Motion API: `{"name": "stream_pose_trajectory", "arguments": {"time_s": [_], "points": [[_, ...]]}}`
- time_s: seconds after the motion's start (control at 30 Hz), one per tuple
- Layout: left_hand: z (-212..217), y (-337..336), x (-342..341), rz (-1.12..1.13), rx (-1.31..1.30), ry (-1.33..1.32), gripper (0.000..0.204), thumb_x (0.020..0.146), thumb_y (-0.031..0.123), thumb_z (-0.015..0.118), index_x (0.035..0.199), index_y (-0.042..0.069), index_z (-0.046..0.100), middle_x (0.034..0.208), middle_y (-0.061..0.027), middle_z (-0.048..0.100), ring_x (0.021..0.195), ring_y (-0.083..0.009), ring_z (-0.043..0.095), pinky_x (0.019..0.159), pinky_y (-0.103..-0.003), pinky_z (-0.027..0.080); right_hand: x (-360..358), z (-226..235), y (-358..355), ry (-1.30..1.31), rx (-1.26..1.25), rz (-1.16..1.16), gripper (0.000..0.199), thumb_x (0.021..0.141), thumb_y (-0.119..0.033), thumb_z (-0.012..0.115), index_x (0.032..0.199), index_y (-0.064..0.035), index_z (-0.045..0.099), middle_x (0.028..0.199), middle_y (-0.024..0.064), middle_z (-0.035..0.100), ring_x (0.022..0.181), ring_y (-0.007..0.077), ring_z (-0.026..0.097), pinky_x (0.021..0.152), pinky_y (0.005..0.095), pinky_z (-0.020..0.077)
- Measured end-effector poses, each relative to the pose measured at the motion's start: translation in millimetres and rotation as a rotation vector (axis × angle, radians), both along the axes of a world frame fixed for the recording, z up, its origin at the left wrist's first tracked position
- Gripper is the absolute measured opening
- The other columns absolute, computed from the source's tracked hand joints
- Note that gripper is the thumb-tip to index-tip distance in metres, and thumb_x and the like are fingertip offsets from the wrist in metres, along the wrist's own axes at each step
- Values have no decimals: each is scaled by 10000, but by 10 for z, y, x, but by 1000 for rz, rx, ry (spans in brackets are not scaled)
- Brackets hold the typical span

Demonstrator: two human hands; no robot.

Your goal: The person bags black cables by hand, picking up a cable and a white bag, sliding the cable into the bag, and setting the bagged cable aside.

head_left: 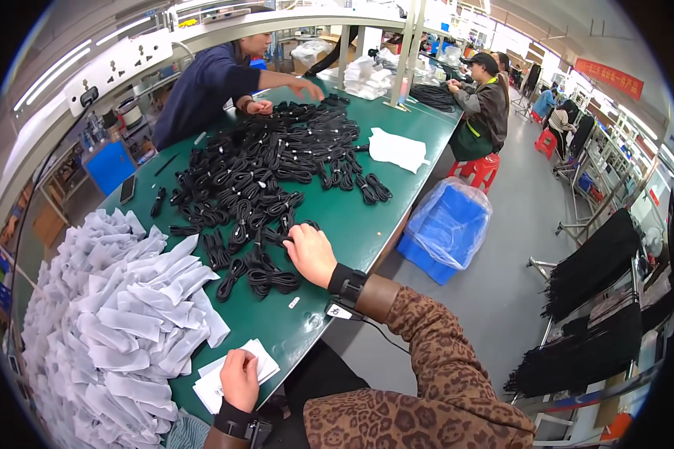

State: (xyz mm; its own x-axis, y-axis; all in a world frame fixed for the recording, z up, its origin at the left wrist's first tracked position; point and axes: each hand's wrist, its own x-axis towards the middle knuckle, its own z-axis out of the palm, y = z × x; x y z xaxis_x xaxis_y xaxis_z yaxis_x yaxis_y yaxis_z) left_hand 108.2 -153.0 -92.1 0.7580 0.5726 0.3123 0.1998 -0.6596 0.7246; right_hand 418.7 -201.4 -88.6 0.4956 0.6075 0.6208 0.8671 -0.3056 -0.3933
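My right hand (312, 253) is closed at the near edge of a large pile of black cables (269, 150), its fingertips on a coiled cable bundle (286, 227). Each cable in the pile is folded into a tied coil. Nearer to me, my left hand (240, 380) rests with curled fingers on a small stack of white printed sheets (263, 361), at the table's front edge. Whether these are paper or flat bags I cannot tell. To its left rises a big heap of whitish translucent bags (127, 314), apparently with something inside them.
The green table (314, 322) runs away from me. Across it, a person (210, 90) reaches over the cables. A flat white bag (398, 150) lies at right. Beyond the right edge stands a blue bin (442, 232) with a plastic liner. A phone (128, 188) lies at left.
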Motion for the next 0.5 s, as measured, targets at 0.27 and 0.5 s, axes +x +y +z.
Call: {"name": "stream_pose_trajectory", "arguments": {"time_s": [0.27,0.5], "points": [[12,58,26,69,-161,21,82,865,13,612,869,-9,533,783,-185,572,708,-342,595,635,-377,470,-577,195,-405,400,118,409,169,924,-121,642,1037,-15,575,823,170,632,726,330,647,636,387,502],[39,67,113,137,-292,-21,101,860,10,653,885,-10,558,756,-108,577,682,-178,570,647,-294,472,-803,196,-696,303,17,588,176,883,-35,661,1027,8,570,788,143,611,655,294,617,594,352,477]]}}
